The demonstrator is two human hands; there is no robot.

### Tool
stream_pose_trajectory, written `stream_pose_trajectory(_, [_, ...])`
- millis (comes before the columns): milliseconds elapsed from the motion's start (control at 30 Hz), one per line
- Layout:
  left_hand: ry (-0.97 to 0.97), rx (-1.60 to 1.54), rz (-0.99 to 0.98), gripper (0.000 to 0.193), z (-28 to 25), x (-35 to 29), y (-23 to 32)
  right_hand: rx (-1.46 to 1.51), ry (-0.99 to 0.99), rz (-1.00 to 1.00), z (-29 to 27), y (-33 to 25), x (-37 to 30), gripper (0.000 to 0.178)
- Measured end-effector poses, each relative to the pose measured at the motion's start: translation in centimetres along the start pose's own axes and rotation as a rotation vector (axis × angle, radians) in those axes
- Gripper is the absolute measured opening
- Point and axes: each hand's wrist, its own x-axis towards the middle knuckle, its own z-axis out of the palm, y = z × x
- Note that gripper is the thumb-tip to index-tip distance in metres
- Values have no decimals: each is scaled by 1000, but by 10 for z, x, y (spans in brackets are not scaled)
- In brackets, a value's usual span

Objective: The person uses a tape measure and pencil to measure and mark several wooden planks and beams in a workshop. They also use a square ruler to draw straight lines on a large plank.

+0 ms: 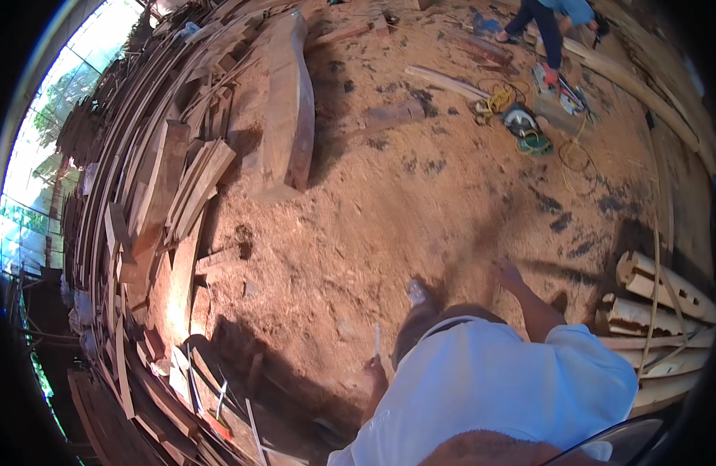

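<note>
My left hand (375,370) hangs low by my left side, closed round a thin white stick (377,339) whose free end points away from me. My right hand (509,276) is held out to the right of my legs, above the sawdust-covered ground (358,241). Its fingers are small and blurred, so whether it holds anything does not show. Ahead of me a long, thick timber beam (284,101) with a curved edge lies on the ground, out of reach of both hands.
Stacked planks (152,186) line the left side, with more boards (172,423) at the lower left. Slotted timbers (669,291) lie at the right. Farther off are a power tool (519,124), a yellow cord (499,99) and a bending co-worker (544,27).
</note>
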Motion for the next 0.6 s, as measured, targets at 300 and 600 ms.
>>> stream_pose_trajectory(300, [54,-18,238,42,-42,240,376,78,15,349,-75,-38,120,52])
stream_pose_trajectory(600, [5,41,106,45,60,365,575,-66,184,299,-131,-214,471,50])
